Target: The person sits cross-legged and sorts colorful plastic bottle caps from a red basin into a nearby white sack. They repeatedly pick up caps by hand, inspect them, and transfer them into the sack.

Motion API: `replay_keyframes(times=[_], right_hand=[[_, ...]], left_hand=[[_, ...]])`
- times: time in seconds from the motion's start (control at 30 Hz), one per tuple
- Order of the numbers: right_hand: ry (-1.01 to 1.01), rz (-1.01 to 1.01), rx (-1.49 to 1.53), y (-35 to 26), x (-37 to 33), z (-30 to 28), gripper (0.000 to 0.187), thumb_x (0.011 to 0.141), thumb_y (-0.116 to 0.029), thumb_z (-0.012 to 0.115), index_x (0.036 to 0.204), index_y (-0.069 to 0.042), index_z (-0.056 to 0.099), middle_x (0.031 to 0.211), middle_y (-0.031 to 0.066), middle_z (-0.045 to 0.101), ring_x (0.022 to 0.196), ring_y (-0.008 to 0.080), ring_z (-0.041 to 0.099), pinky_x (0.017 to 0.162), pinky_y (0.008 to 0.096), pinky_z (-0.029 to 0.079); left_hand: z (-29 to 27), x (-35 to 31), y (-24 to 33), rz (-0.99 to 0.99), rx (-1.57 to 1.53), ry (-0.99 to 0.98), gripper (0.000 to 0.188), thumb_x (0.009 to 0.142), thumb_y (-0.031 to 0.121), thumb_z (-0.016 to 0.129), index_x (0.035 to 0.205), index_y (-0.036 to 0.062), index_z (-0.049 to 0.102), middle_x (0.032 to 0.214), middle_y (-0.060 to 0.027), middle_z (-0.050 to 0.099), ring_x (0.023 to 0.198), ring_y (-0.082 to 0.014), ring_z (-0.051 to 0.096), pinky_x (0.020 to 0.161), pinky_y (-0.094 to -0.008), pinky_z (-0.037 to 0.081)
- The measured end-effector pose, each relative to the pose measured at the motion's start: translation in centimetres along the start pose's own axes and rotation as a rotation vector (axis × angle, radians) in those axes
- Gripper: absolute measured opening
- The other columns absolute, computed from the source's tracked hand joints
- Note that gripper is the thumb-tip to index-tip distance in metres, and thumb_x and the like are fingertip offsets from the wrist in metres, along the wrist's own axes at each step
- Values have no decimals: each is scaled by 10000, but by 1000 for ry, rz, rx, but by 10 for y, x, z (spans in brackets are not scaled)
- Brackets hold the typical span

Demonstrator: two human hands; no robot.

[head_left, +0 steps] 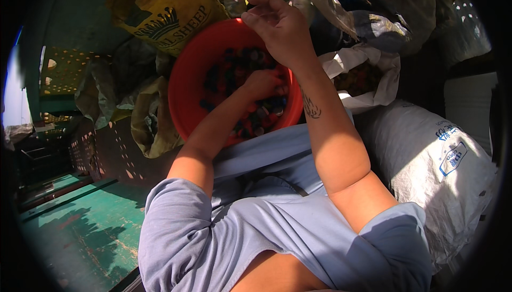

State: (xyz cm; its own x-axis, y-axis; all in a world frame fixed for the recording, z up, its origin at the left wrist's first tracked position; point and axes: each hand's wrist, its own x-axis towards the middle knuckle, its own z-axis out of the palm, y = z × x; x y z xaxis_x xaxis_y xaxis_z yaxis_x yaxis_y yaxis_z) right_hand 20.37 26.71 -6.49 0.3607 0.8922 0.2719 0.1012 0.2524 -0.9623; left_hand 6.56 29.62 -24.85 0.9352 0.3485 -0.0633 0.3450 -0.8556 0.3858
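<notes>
A red plastic basin (pixel 184 97) stands just beyond my lap. Inside it lie many small round pieces like bottle caps (pixel 242 62), mostly dark, with some blue, red and whitish ones. My left hand (pixel 263 85) reaches down into the basin among them. Its fingers are bent together in shadow, and what they hold is too small to make out. Raised over the basin's far right rim is my right hand (pixel 277 22). Its fingers are loosely curled and apart, with nothing visible between them.
A yellow printed sack (pixel 165 4) hangs behind the basin. To the right are an opened white sack (pixel 392 73) with small pieces inside and a full white sack (pixel 421 153). A crumpled open bag (pixel 146 124) sits left, above green boards (pixel 85 228).
</notes>
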Motion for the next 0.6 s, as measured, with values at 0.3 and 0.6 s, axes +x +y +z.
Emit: replay_keyframes(times=[0.3,0.6], right_hand=[[-10,8,12,1,0,1,383,800,-290,722,1072,-28,656,873,75,700,820,172,672,748,301,527],[-1,30,72,4,2,1,390,812,-282,719,1088,-17,646,888,72,696,856,162,669,797,291,517]], left_hand=[[-3,-3,5,-6,11,-1,250,806,376,626,852,135,676,906,-70,620,842,-283,636,700,-418,522],[-55,-48,11,-356,-160,290,430,630,278,821,994,114,662,874,-78,623,792,-228,639,680,-355,520]])
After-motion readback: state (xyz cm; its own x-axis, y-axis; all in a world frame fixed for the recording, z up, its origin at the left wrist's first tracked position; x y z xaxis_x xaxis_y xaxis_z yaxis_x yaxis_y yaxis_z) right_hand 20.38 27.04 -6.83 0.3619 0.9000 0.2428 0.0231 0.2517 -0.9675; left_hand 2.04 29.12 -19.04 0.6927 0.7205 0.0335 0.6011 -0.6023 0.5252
